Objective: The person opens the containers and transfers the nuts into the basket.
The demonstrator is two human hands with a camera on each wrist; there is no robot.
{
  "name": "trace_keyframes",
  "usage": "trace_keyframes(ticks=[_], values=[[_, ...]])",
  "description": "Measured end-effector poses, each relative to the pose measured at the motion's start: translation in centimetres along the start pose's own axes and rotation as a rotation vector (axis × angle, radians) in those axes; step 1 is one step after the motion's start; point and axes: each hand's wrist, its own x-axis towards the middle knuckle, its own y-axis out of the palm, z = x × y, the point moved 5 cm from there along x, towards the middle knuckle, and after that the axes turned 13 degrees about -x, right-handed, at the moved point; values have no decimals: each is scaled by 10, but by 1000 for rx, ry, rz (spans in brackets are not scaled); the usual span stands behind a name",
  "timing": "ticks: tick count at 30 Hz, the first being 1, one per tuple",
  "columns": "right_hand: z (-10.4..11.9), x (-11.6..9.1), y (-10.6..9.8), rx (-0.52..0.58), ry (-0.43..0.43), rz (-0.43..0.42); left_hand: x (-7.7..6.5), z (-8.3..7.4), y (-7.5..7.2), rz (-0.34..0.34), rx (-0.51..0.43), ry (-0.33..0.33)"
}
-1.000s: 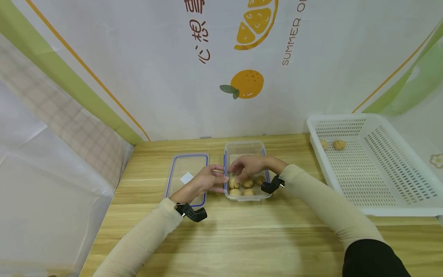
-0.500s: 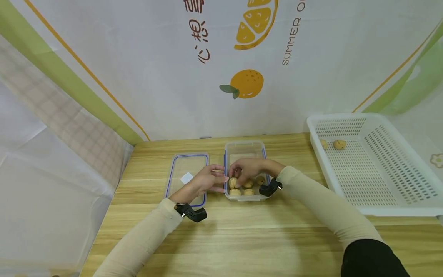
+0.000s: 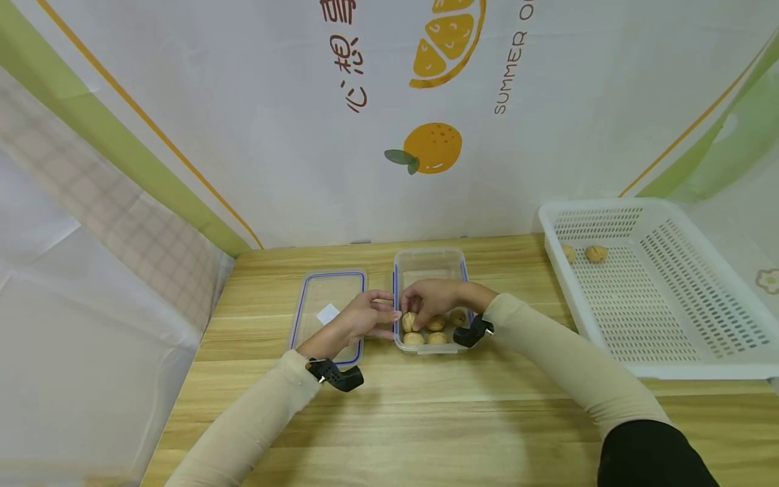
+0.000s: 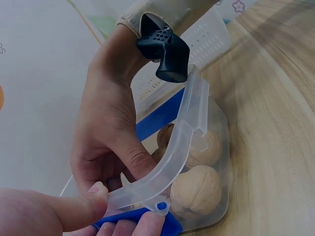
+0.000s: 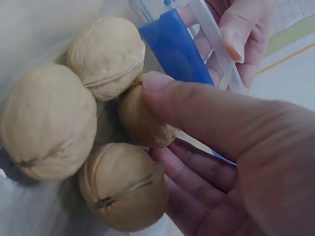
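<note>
A clear plastic food container (image 3: 431, 251) with blue side latches stands mid-table, with several walnuts in its near half. My left hand (image 3: 362, 314) grips its left rim, thumb over the edge and fingers outside by the blue latch (image 4: 147, 221). Reaching in from the right, my right hand (image 3: 435, 294) pinches a walnut (image 5: 147, 118) between thumb and fingers near the left wall. Other walnuts lie close by: one pale walnut (image 5: 49, 123), another walnut (image 5: 106, 56) and a third walnut (image 5: 123, 187) in the right wrist view.
Left of the container lies its clear lid (image 3: 313, 304) with a blue seal and a white paper square (image 3: 328, 313), partly under my left arm. At the right stands a white perforated basket (image 3: 572, 297) with walnuts (image 3: 596, 253) in its far left corner. A printed cloth hangs behind.
My right hand has shifted slightly left and toward me inside the container, its fingers closing round the walnut by the left wall. The left hand stays on the rim.
</note>
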Motion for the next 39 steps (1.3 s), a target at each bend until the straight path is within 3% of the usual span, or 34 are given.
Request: trace_keyframes(ticks=[15, 29, 39], values=[[-2, 1, 0, -4, -14, -5, 1, 2, -1, 6, -11, 5], [-3, -10, -12, -76, -36, -110, 0, 0, 1, 2, -10, 8], [-7, -17, -20, 3, -29, -149, 0, 0, 1, 1, -12, 11]])
